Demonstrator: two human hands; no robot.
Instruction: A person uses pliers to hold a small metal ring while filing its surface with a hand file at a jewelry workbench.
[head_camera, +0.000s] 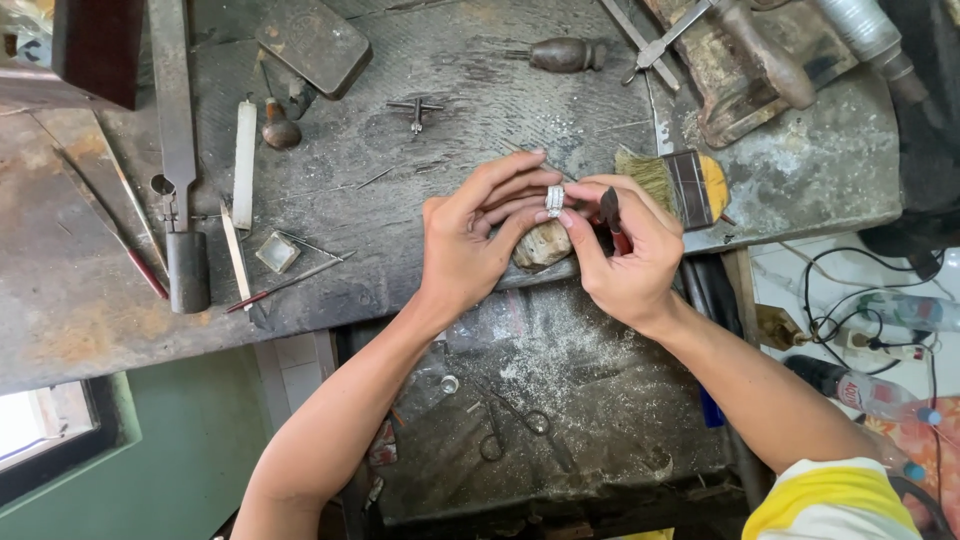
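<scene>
Both hands meet at the near edge of the grey worktop (400, 170). The left hand (470, 245) and right hand (625, 255) together pinch a silver ring (555, 199) over a worn wooden peg (541, 246), just left of a brush (672, 182).

ring (555, 199) between left hand (478, 240) and right hand (622, 252), above bench peg (541, 245) at counter (90, 300) edge; brush (672, 184) just right of hands; scissors (512, 425) in tray (600, 400) below; graver (565, 54) behind.
</scene>
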